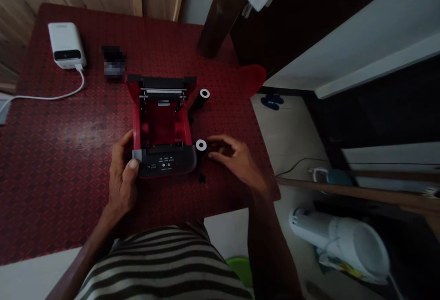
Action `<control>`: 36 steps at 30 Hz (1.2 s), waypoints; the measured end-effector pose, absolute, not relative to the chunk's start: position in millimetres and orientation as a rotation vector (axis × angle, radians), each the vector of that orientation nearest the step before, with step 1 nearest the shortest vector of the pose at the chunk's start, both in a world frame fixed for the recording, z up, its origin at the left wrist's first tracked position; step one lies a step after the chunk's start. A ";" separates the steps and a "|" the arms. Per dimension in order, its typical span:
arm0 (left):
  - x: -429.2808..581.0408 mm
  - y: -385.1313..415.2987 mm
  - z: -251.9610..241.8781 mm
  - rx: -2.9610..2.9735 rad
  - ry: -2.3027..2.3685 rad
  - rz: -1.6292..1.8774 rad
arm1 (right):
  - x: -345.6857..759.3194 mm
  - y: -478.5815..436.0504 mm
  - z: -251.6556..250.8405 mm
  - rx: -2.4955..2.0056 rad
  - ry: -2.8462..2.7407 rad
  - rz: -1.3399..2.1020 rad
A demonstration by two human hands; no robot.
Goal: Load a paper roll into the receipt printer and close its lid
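A red and black label printer [163,162] sits on the table with its lid [161,82] raised, showing a red inner bay without a roll in it. My left hand [124,171] grips the printer's front left corner, thumb on top of the black panel and fingers along the side. Right of the printer stands a small dark roll with a white ring-shaped end [201,145]. Close beside this roll is my right hand [232,153], thumb and fingers curved and apart. Another such roll [204,94] is farther back, by the printer's rear right side.
The red patterned table [62,167] carries a white power bank [67,46] with a cable, a blurred dark object [114,63] and a tall brown bottle [225,13]. Small black bits [202,178] lie near the printer's front right corner. A red stool [254,79] touches the right edge.
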State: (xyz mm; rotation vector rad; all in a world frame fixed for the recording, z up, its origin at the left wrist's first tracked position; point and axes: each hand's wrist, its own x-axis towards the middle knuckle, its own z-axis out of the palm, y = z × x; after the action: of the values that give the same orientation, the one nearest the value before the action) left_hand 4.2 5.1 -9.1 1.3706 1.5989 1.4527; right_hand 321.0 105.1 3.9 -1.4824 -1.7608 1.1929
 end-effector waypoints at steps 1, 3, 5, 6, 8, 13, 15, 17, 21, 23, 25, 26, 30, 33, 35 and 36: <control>5.0 5.5 -9.1 1.359 1.601 1.465 | 318.8 98.0 4.4 -1.463 -1.768 1.213; 5.7 6.1 -8.9 1.349 1.605 1.479 | 308.7 92.1 0.4 -1.427 -1.769 1.187; 5.1 6.2 -8.7 1.358 1.605 1.468 | 296.4 93.8 -7.7 -1.396 -1.756 1.139; 4.5 6.0 -8.6 1.363 1.601 1.456 | 291.6 95.7 -11.6 -1.385 -1.748 1.121; 3.0 5.3 -8.8 1.371 1.590 1.441 | 287.2 98.3 -15.1 -1.372 -1.740 1.109; 3.1 3.9 -10.1 1.374 1.565 1.449 | 302.9 94.1 29.3 -1.335 -1.763 1.070; 4.4 3.7 -10.7 1.363 1.559 1.465 | 304.8 93.6 64.5 -1.269 -1.882 1.023; 5.1 3.6 -11.0 1.360 1.551 1.471 | 294.6 97.3 96.0 -1.151 -2.074 0.912; 4.1 3.1 -11.4 1.357 1.538 1.447 | 242.3 113.6 118.0 -0.949 -2.464 0.642; 2.9 2.6 -11.9 1.369 1.542 1.438 | 213.5 120.2 111.9 -0.982 -2.614 0.513; 1.7 2.0 -12.4 1.388 1.531 1.429 | 191.5 122.7 104.1 -1.078 -2.731 0.396; 1.3 1.7 -12.5 1.394 1.523 1.424 | 183.6 122.8 101.4 -1.124 -2.773 0.348; 0.8 0.6 -12.4 1.388 1.518 1.409 | 166.3 123.4 98.9 -1.261 -2.875 0.282; 1.0 -0.2 -12.0 1.383 1.519 1.403 | 160.7 130.5 95.7 -1.316 -2.928 0.323; 1.0 -0.7 -12.1 1.380 1.512 1.391 | 158.9 137.1 89.3 -1.316 -2.941 0.366; 1.0 -0.9 -12.3 1.381 1.512 1.390 | 158.3 140.2 85.2 -1.309 -2.930 0.381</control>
State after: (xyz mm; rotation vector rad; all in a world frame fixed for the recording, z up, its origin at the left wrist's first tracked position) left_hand 1.0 -0.9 -12.3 1.3810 1.5123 1.3904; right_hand 158.3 140.2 85.2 -1.3087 -2.9295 0.3814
